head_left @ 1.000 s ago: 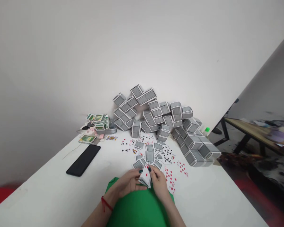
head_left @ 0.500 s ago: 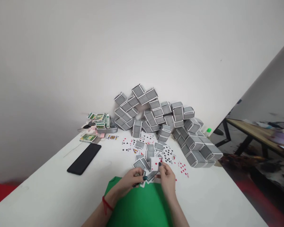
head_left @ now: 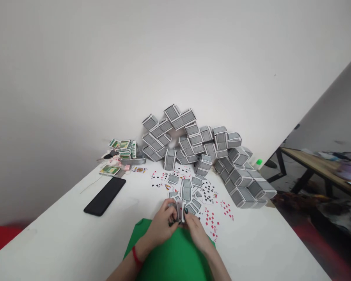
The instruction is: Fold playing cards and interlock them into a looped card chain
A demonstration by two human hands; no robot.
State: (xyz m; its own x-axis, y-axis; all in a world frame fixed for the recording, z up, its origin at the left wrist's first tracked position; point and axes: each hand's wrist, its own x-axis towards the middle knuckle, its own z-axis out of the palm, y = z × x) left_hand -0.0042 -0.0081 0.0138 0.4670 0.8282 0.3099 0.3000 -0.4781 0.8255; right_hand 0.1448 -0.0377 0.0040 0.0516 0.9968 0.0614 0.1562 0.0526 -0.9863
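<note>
At the table's near edge my left hand [head_left: 163, 221] and my right hand [head_left: 195, 229] are close together, both closed on folded playing cards [head_left: 180, 210]. The cards stand on edge between my fingers, and I cannot tell how many pieces there are. Just beyond my hands lie folded grey-backed cards [head_left: 186, 193]. To the right of my right hand several red diamond cards [head_left: 211, 221] lie face up. Black-suited cards [head_left: 208, 191] are spread farther back.
Blocks built from folded cards [head_left: 187, 144] are piled along the wall, with more stacked blocks [head_left: 245, 183] at the right. A black phone [head_left: 104, 196] lies on the left. Green card boxes [head_left: 124, 146] and small clutter sit behind it. A green-capped bottle [head_left: 258, 163] stands back right.
My right hand has brought the diamond card down and left, against my left hand, and it is now upright and edge-on. More red cards on the table have come into view.
</note>
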